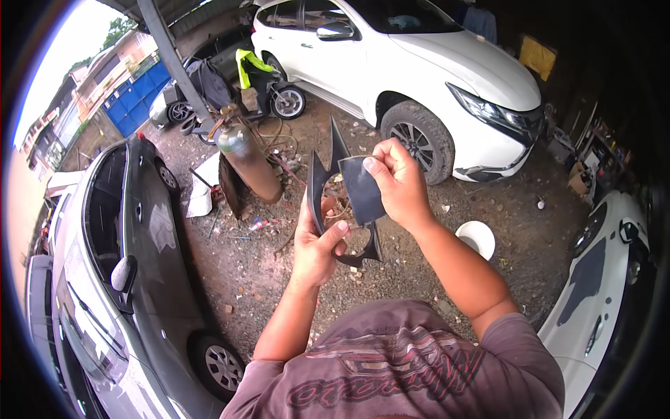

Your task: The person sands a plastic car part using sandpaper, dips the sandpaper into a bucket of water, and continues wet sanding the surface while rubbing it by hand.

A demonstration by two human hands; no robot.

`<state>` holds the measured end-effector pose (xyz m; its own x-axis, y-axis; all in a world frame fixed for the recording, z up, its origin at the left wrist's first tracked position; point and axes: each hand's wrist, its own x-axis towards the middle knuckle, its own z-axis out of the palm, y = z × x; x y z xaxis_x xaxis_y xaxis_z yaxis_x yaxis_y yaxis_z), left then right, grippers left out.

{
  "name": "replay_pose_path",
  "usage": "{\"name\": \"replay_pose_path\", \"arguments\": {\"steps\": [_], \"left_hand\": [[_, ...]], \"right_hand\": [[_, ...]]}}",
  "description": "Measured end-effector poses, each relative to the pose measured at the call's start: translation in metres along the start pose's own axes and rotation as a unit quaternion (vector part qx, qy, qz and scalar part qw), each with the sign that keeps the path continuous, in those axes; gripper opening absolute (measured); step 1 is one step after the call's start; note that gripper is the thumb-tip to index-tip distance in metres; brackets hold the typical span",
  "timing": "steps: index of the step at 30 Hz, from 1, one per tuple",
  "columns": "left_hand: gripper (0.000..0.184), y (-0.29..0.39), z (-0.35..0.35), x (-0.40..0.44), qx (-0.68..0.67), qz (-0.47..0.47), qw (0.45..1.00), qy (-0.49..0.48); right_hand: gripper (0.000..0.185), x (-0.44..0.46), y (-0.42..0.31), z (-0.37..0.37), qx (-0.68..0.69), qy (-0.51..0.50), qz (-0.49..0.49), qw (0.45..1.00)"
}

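A black, curved plastic trim piece (317, 188) with pointed ends is held up in front of my body. My left hand (319, 241) is closed round its lower left side, thumb toward me. In my right hand (399, 180) a dark grey rectangular sheet of sandpaper (361, 192), by its look, is pinched at the upper right corner between thumb and fingers. The sheet hangs across the trim piece's open middle and overlaps it in view; whether the two touch I cannot tell.
A grey car (157, 251) stands on the left, a white SUV (412, 63) ahead and a white car with grey patches (593, 279) on the right. A gas cylinder (255, 164) leans by a post (171, 56). A white basin (477, 239) sits on the littered gravel.
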<state>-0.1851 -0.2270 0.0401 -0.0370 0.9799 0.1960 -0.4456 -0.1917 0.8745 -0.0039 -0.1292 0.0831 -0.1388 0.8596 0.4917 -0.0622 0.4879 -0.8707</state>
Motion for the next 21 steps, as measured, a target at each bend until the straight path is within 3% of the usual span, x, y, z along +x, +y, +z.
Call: {"name": "replay_pose_path", "arguments": {"steps": [1, 3, 4, 6, 7, 8, 10, 11, 12, 14, 16, 17, 18, 19, 20, 21], "left_hand": [[0.095, -0.001, -0.001, -0.001, 0.002, -0.003, 1.000, 0.000], [0.061, -0.001, -0.003, 0.000, -0.149, 0.004, 0.989, -0.021], [0.061, -0.001, -0.002, 0.000, -0.148, 0.003, 0.989, -0.023], [0.053, -0.002, 0.001, 0.000, -0.234, -0.030, 0.972, -0.014], [0.055, 0.011, 0.033, 0.001, -0.198, -0.071, 0.965, 0.156], [0.050, 0.019, 0.050, 0.001, -0.211, -0.098, 0.950, 0.210], [0.042, -0.024, -0.011, -0.006, -0.271, -0.057, 0.960, -0.027], [0.036, -0.015, 0.006, -0.012, -0.241, -0.094, 0.964, 0.059], [0.035, -0.012, 0.017, -0.014, -0.217, -0.087, 0.968, 0.087], [0.036, -0.016, 0.012, -0.007, -0.173, -0.035, 0.983, 0.058], [0.037, -0.021, 0.013, -0.001, -0.209, 0.006, 0.977, 0.049], [0.037, -0.020, 0.015, 0.000, -0.202, 0.013, 0.977, 0.061], [0.037, -0.018, 0.019, 0.002, -0.194, 0.020, 0.978, 0.073], [0.037, -0.015, 0.023, 0.004, -0.186, 0.028, 0.978, 0.086], [0.038, -0.022, 0.004, 0.003, -0.207, 0.008, 0.978, 0.026], [0.039, -0.020, 0.009, -0.001, -0.245, -0.013, 0.968, 0.057]], "right_hand": [[0.011, -0.002, -0.005, 0.004, 0.021, -0.014, -0.015, 1.000], [0.011, -0.006, -0.017, 0.012, 0.025, -0.059, -0.009, 0.998], [0.012, -0.009, -0.023, 0.015, 0.027, -0.105, -0.005, 0.994], [0.016, -0.027, -0.043, 0.027, 0.035, -0.177, 0.100, 0.979], [0.018, -0.032, -0.030, 0.035, -0.065, -0.149, -0.042, 0.986], [0.021, -0.034, -0.016, 0.041, -0.163, -0.118, -0.181, 0.963], [0.026, -0.028, -0.015, 0.048, -0.170, -0.068, -0.172, 0.968], [0.027, -0.019, -0.019, 0.048, -0.157, -0.058, -0.123, 0.978], [0.028, -0.010, -0.024, 0.048, -0.144, -0.046, -0.074, 0.986], [0.027, -0.015, -0.021, 0.054, -0.103, -0.025, -0.052, 0.993], [0.026, -0.034, -0.029, 0.058, -0.133, -0.089, -0.022, 0.987], [0.024, -0.041, -0.017, 0.064, -0.119, -0.052, -0.163, 0.978], [0.024, -0.038, -0.017, 0.066, -0.117, -0.050, -0.144, 0.981], [0.024, -0.035, -0.032, 0.064, -0.103, -0.069, -0.048, 0.991], [0.024, -0.026, -0.047, 0.063, -0.086, -0.086, 0.044, 0.992], [0.025, -0.013, -0.028, 0.069, -0.070, -0.033, -0.044, 0.996]]}}
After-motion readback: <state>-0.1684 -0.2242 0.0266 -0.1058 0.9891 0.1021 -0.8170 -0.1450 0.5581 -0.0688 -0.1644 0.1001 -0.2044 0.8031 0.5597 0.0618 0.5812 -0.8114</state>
